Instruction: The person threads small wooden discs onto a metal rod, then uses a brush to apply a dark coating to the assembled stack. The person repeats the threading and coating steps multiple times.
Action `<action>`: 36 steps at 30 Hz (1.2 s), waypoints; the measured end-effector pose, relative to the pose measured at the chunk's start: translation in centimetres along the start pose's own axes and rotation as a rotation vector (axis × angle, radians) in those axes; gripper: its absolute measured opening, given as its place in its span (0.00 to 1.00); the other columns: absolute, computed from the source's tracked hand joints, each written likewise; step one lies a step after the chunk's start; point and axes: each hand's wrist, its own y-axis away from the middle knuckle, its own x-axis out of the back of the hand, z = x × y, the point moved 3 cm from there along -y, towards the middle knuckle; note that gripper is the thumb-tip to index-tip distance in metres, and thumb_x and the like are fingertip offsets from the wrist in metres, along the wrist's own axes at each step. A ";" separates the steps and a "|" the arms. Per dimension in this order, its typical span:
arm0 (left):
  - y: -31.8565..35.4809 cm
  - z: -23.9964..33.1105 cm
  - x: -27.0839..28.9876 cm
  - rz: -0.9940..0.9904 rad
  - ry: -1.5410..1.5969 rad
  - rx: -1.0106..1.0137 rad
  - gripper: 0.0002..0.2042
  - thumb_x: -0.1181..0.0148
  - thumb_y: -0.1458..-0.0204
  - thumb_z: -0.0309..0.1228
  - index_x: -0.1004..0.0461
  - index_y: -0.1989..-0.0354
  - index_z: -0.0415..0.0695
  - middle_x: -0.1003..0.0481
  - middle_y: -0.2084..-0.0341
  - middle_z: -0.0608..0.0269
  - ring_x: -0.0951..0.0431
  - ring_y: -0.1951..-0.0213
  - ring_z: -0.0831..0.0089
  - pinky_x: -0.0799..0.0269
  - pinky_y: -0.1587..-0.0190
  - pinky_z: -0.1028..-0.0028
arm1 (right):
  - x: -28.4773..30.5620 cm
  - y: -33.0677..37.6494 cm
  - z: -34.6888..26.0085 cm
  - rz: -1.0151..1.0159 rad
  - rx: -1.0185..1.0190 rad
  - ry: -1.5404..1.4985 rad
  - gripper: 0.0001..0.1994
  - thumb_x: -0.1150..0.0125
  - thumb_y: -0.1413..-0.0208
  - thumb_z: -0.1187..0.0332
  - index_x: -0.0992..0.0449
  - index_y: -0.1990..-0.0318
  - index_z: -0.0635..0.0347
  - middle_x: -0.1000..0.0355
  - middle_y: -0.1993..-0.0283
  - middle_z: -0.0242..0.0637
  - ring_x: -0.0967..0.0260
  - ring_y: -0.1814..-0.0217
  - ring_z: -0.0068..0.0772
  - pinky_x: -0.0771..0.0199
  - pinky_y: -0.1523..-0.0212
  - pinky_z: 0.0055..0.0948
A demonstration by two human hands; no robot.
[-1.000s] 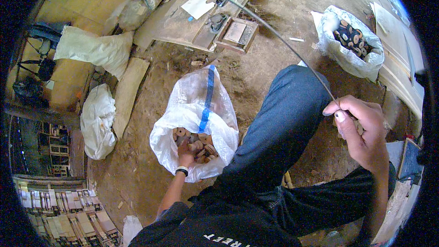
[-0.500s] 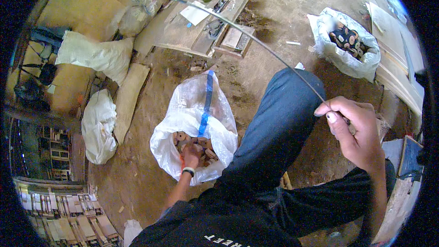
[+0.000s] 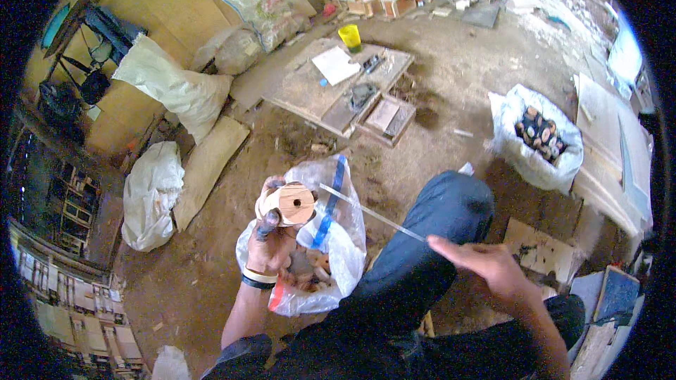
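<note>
My left hand is closed on a round wooden disc with a dark hole in its middle, held up above the white sack. In my right hand a thin straight metal rod is gripped near one end. The rod's free tip points up and left, just to the right of the disc and apart from it. Below my left hand stands the open white woven sack with a blue stripe; several wooden pieces lie inside, partly hidden by my hand and wrist.
Another open white sack with dark-edged round pieces stands at right. A low board ahead bears a yellow cup, a white sheet and small items. Stuffed sacks lie at left. My bent knee rises beside the sack.
My left hand has come up out of the sack with a wooden disc. My right hand has lowered the rod, bringing its tip close to the disc. The view has shifted.
</note>
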 end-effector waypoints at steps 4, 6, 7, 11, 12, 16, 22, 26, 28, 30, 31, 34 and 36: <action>-2.6 1.3 -4.4 -0.111 0.073 -0.009 0.42 0.18 0.62 0.34 0.38 0.37 0.45 0.25 0.48 0.57 0.22 0.44 0.61 0.23 0.39 0.64 | -0.3 -0.1 0.0 -0.003 0.029 -0.031 0.37 0.43 0.51 0.84 0.29 0.31 0.47 0.20 0.51 0.49 0.20 0.53 0.47 0.25 0.48 0.34; -3.2 1.8 -5.4 -0.131 0.067 -0.018 0.43 0.18 0.62 0.35 0.38 0.37 0.45 0.25 0.48 0.57 0.23 0.44 0.62 0.24 0.38 0.64 | -0.4 -0.2 0.0 0.015 0.057 -0.022 0.36 0.42 0.50 0.84 0.29 0.31 0.47 0.20 0.50 0.50 0.20 0.52 0.50 0.24 0.49 0.35; -3.4 2.0 -5.7 -0.144 0.065 -0.027 0.43 0.18 0.62 0.35 0.38 0.37 0.45 0.25 0.48 0.57 0.23 0.44 0.62 0.24 0.38 0.64 | -0.3 -0.3 -0.3 0.055 0.122 -0.043 0.36 0.42 0.50 0.84 0.29 0.31 0.47 0.20 0.50 0.50 0.20 0.52 0.51 0.24 0.48 0.35; -4.2 2.7 -6.1 -0.171 0.024 -0.084 0.46 0.16 0.66 0.36 0.38 0.36 0.45 0.25 0.49 0.59 0.23 0.44 0.63 0.25 0.39 0.64 | 0.1 -0.4 -1.1 0.140 0.223 -0.079 0.37 0.42 0.52 0.84 0.29 0.31 0.46 0.20 0.51 0.51 0.20 0.52 0.55 0.23 0.47 0.37; -4.3 3.1 -6.0 -0.159 0.001 -0.084 0.48 0.13 0.71 0.37 0.37 0.38 0.42 0.25 0.49 0.59 0.22 0.45 0.63 0.26 0.39 0.65 | 0.1 -0.3 -1.1 0.108 0.183 -0.055 0.38 0.42 0.53 0.84 0.29 0.31 0.46 0.20 0.52 0.52 0.20 0.52 0.55 0.22 0.47 0.38; -5.6 6.5 -6.1 -0.422 -0.461 -0.170 0.46 0.10 0.79 0.36 0.28 0.45 0.38 0.23 0.50 0.58 0.21 0.47 0.65 0.27 0.39 0.65 | 0.1 0.3 -0.6 -0.024 0.048 0.077 0.40 0.43 0.55 0.85 0.30 0.30 0.43 0.20 0.54 0.53 0.21 0.53 0.59 0.20 0.48 0.39; -6.5 6.8 -6.3 -0.518 -0.622 -0.205 0.42 0.11 0.75 0.31 0.27 0.45 0.40 0.22 0.49 0.57 0.20 0.46 0.62 0.25 0.40 0.62 | -0.9 0.1 -0.2 0.040 0.153 0.086 0.41 0.45 0.54 0.85 0.32 0.29 0.40 0.21 0.58 0.54 0.21 0.57 0.59 0.19 0.51 0.42; -6.5 5.0 -6.6 -0.428 -0.405 -0.213 0.42 0.12 0.72 0.31 0.30 0.44 0.41 0.22 0.52 0.57 0.19 0.47 0.60 0.22 0.42 0.60 | -0.4 0.2 -0.2 0.074 0.187 0.056 0.41 0.43 0.54 0.83 0.33 0.28 0.41 0.21 0.58 0.53 0.21 0.57 0.59 0.20 0.51 0.41; -6.5 4.8 -6.8 -0.435 -0.418 -0.276 0.41 0.12 0.72 0.31 0.30 0.46 0.41 0.22 0.52 0.57 0.19 0.47 0.58 0.22 0.42 0.59 | 0.0 0.4 -0.3 0.035 0.146 0.096 0.40 0.41 0.53 0.81 0.33 0.28 0.41 0.20 0.58 0.52 0.20 0.58 0.57 0.20 0.54 0.40; -6.5 5.1 -6.9 -0.497 -0.414 -0.305 0.37 0.12 0.73 0.29 0.28 0.51 0.41 0.22 0.55 0.57 0.18 0.48 0.54 0.22 0.42 0.56 | 0.4 0.6 -0.2 -0.016 0.104 0.159 0.40 0.37 0.52 0.77 0.35 0.27 0.41 0.20 0.59 0.49 0.19 0.59 0.52 0.19 0.58 0.41; -6.6 5.3 -7.1 -0.534 -0.480 -0.352 0.36 0.12 0.73 0.29 0.28 0.53 0.41 0.22 0.56 0.57 0.18 0.47 0.53 0.22 0.42 0.55 | 0.6 0.7 -0.2 -0.006 0.094 0.137 0.40 0.37 0.52 0.77 0.35 0.27 0.42 0.20 0.58 0.49 0.19 0.57 0.52 0.19 0.56 0.40; -6.8 6.3 -7.5 -0.661 -0.640 -0.417 0.32 0.12 0.73 0.28 0.26 0.57 0.42 0.21 0.59 0.58 0.18 0.47 0.49 0.22 0.43 0.52 | 0.8 0.6 -0.1 0.061 0.105 0.059 0.39 0.37 0.51 0.78 0.34 0.28 0.43 0.20 0.54 0.49 0.19 0.53 0.51 0.20 0.51 0.37; -7.0 6.6 -7.9 -0.683 -0.619 -0.460 0.32 0.11 0.74 0.29 0.25 0.57 0.42 0.21 0.59 0.58 0.18 0.47 0.49 0.22 0.43 0.52 | 0.9 0.4 -0.1 0.133 0.140 0.009 0.40 0.37 0.52 0.78 0.34 0.28 0.42 0.20 0.52 0.49 0.19 0.52 0.51 0.21 0.48 0.36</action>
